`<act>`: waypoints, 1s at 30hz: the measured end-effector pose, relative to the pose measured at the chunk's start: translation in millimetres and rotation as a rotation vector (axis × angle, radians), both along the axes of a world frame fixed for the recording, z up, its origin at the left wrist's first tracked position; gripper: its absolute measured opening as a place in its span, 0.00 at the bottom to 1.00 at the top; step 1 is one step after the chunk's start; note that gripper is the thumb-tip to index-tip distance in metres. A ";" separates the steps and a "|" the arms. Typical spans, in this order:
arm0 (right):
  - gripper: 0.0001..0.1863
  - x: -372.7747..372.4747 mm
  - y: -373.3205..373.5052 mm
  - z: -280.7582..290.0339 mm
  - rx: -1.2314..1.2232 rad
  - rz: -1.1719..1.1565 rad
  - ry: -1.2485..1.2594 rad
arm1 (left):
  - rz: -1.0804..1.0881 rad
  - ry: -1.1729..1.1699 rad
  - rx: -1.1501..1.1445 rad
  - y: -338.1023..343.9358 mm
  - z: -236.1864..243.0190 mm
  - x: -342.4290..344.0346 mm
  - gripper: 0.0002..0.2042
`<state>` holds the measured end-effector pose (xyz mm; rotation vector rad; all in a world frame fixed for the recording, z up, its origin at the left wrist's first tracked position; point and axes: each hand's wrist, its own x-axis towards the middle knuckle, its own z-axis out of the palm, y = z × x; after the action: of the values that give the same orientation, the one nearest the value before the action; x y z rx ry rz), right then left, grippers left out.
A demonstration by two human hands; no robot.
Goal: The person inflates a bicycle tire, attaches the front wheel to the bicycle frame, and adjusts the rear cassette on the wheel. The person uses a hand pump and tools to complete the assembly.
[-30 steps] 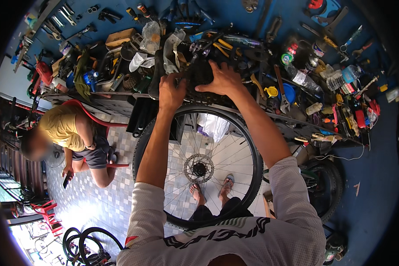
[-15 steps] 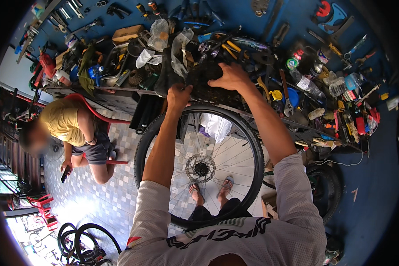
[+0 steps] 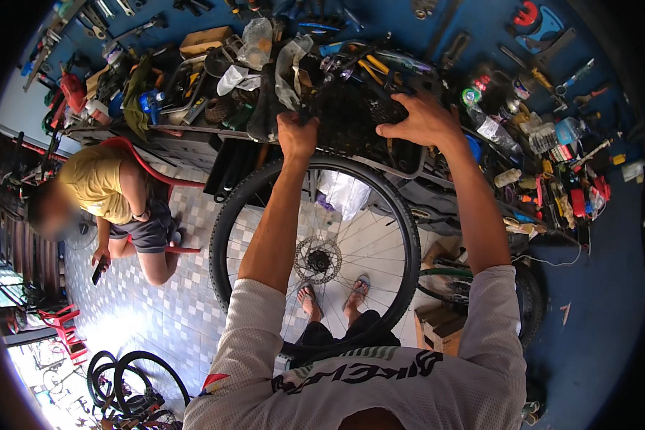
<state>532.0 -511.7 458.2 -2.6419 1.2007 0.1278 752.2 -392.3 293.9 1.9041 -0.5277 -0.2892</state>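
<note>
The dark tray [image 3: 403, 170] sits on the cluttered workbench [image 3: 211, 134] ahead of me. My left hand [image 3: 297, 136] is at its near left side, fingers curled; I cannot tell whether they grip anything. My right hand [image 3: 424, 122] is spread wide over its right side, grasping nothing visible. A bicycle wheel [image 3: 411, 247] shows below my forearms. Leftward, a person [image 3: 100, 186] sits.

Blue wall [image 3: 595, 294], checkered tile floor [image 3: 179, 308], red chairs [image 3: 183, 182].

Rough, matt rubber tyre [image 3: 411, 251]
</note>
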 end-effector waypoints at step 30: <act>0.52 -46.8 8.9 -28.2 0.227 -0.044 -0.183 | -0.120 0.832 -0.775 221.8 -3.1 -40.2 0.10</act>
<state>485.2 -502.8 430.0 -2.3730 1.1127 0.0125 712.0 -170.6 290.8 0.8806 -0.1352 -0.7797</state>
